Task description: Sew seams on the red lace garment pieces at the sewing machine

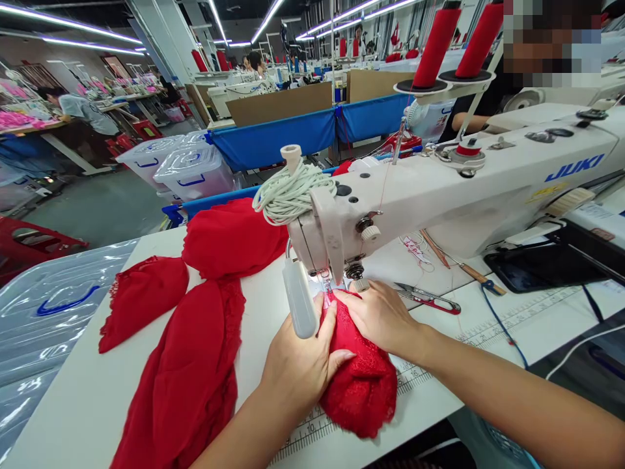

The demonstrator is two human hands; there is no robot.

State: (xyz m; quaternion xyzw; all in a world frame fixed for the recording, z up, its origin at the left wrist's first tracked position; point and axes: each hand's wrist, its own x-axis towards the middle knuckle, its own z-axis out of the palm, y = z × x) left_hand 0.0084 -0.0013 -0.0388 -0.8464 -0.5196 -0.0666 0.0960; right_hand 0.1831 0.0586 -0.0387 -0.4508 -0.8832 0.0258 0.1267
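A piece of red lace fabric [364, 384] lies under the needle end of a white sewing machine [430, 189], its loose part spreading toward me over the table. My left hand [303, 352] presses on the fabric's left side, fingertips close to the presser foot [326, 281] and thumb pointing right. From the right, my right hand [381, 316] grips the same fabric just beside the needle area, fingers bent over it. A grey lamp-like attachment [300, 303] hangs in front of my left fingers and hides part of them.
More red fabric pieces [180, 371] lie to the left. Thread snips [432, 299], a wooden-handled tool [481, 277] and a dark phone [551, 264] are on the right. Red thread cones [437, 45] stand behind the machine. Plastic bins [195, 169] are beyond the table [63, 397].
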